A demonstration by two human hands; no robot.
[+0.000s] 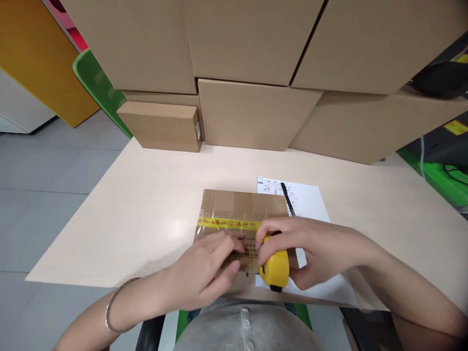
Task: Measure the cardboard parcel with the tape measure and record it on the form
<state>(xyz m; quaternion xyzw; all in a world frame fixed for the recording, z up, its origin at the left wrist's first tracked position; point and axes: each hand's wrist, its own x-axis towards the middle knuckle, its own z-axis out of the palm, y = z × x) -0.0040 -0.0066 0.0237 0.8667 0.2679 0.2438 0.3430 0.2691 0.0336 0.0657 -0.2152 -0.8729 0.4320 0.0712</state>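
A small cardboard box (241, 200) with yellow printed tape (234, 224) across its top lies flat on the table in front of me. My right hand (288, 243) is wrapped round a yellow tape measure (277, 270), held at the box's right side near the front. On the left part of the box top rests my left hand (215, 263), its thumb apart from its bent fingers and nothing seen between them. Dark printed lettering shows between the two hands. Whether the tape measure's blade is pulled out cannot be made out.
Behind the box, a white sheet with printing (310, 200) carries a black pen (287, 199). Large cardboard boxes (252, 114) stand stacked along the table's back edge, with a slim carton (164, 126) at their left. A green chair (97, 80) stands beyond the table (146, 195).
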